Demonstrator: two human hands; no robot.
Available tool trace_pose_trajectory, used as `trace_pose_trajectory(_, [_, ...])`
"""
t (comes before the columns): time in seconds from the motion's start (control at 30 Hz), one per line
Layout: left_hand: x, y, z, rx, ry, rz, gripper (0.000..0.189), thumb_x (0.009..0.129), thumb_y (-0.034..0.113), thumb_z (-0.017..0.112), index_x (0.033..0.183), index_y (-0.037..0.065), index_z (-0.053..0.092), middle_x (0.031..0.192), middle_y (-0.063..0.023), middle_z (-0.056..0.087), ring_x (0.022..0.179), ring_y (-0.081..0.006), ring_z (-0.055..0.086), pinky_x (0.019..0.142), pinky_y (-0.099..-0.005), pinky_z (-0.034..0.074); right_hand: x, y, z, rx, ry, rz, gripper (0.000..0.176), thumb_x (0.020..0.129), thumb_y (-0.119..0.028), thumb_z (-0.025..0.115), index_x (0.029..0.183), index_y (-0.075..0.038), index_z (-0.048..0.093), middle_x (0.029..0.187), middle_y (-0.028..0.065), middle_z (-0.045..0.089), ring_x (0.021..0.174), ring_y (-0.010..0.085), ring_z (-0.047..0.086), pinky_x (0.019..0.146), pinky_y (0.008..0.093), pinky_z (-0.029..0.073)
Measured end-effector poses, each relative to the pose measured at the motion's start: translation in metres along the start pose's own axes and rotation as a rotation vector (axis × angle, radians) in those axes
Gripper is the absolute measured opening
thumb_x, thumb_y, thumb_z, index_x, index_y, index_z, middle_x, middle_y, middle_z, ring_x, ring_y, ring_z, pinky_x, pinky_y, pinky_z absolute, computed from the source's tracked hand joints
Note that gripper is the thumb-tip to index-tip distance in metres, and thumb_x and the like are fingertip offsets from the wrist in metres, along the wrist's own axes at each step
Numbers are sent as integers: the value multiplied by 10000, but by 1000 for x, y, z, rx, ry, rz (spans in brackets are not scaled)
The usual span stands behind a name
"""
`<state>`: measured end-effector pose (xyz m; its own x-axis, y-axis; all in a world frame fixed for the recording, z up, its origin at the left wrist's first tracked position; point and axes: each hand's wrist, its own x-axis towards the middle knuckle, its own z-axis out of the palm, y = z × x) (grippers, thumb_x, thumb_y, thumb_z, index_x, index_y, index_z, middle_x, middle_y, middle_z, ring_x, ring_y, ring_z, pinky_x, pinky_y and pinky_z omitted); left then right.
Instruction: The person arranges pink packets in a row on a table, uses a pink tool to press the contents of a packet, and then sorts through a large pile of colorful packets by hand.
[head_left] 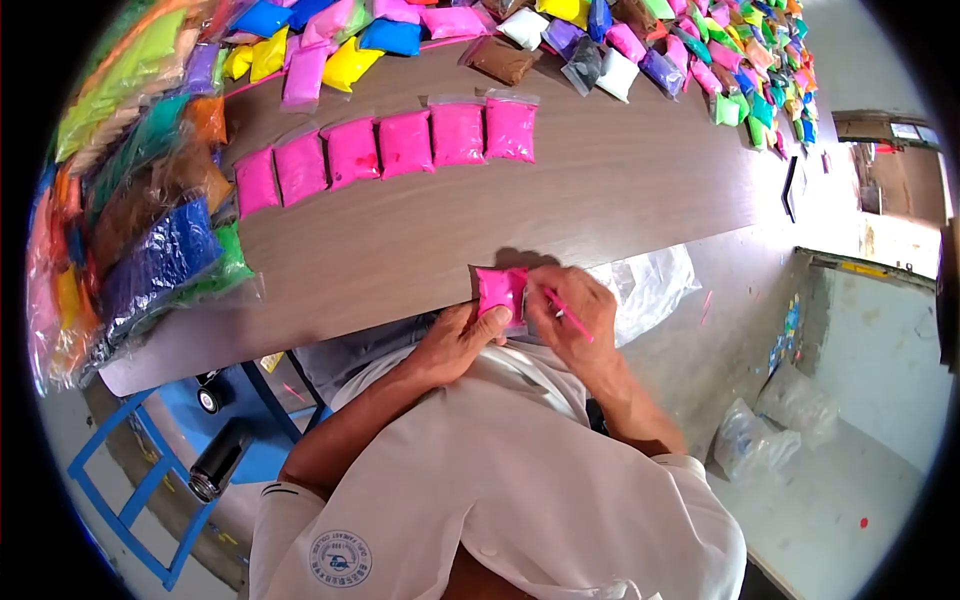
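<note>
Your left hand [458,342] pinches a small pink packet [500,288] of powder at the near edge of the brown table [600,190]; your right hand [575,318] closes its fingers on a thin pink stick [568,314] beside it; six like pink packets [405,145] lie in a row beyond, with mixed coloured packets [700,50] behind; the round badge [340,558] on your shirt can't be read.

Brown wooden table [620,190], blue metal frame [260,460] beneath, pale concrete floor [850,510].
</note>
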<state>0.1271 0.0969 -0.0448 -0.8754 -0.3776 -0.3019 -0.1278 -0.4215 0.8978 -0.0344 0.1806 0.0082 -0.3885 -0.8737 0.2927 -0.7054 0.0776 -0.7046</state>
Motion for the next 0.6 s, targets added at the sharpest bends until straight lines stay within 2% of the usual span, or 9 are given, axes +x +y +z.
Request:
trace_pose_trajectory(0.07, [-1, -10, -7, 111, -26, -33, 400, 1038, 403, 475, 1065, 10, 547, 891, -61, 557, 792, -139, 546, 739, -316, 480, 5, 9, -6, -38, 11, 41, 208, 736, 59, 713, 909, -25, 635, 804, 115, 650, 689, 294, 632, 593, 380, 517])
trace_pose_trajectory(0.2, [-3, -3, -1, 65, 24, 7, 386, 1038, 385, 482, 1069, 5, 548, 899, -59, 560, 785, -139, 560, 739, -319, 488, 6, -10, -17, 136, -49, 12, 193, 747, 46, 709, 907, -32, 633, 800, 107, 646, 691, 283, 629, 590, 362, 511])
trace_pose_trajectory(0.23, [-2, -3, 1, 38, 20, 31, 384, 1038, 382, 484, 1071, 4, 546, 900, -59, 561, 782, -140, 563, 737, -318, 489, 2, -11, -10, 88, -52, -32, 197, 748, 40, 715, 913, -34, 635, 811, 105, 652, 693, 278, 631, 600, 353, 513])
trace_pose_trajectory(0.3, [0, -2, -1, 48, 12, 46, 381, 1038, 379, 485, 1077, 4, 543, 902, -60, 563, 782, -141, 567, 735, -316, 491, -3, -1, -8, -34, -102, 16, 202, 756, 32, 720, 929, -34, 638, 832, 111, 664, 710, 284, 643, 622, 363, 526])
trace_pose_trajectory(0.4, [-1, -4, -3, 106, 12, 26, 382, 1039, 380, 482, 1085, 5, 539, 899, -59, 563, 788, -140, 567, 733, -312, 493, 2, 5, -13, -34, -4, 163, 209, 755, 26, 718, 938, -33, 636, 829, 109, 660, 715, 297, 644, 632, 377, 532])
trace_pose_trajectory(0.5, [-1, -1, 0, 93, 44, 54, 386, 1040, 384, 477, 1086, 6, 536, 882, -56, 561, 788, -141, 567, 734, -313, 495, 0, -12, -12, 99, -37, 15, 217, 748, 33, 706, 942, -29, 633, 807, 108, 648, 697, 299, 633, 618, 377, 523])
trace_pose_trajectory(0.6, [0, 5, 3, 95, 56, 80, 390, 1039, 390, 476, 1084, 7, 538, 883, -58, 560, 786, -146, 568, 737, -323, 495, -1, -5, -6, 23, -33, 79, 201, 756, 37, 703, 931, -29, 631, 803, 116, 646, 682, 298, 627, 608, 370, 516])
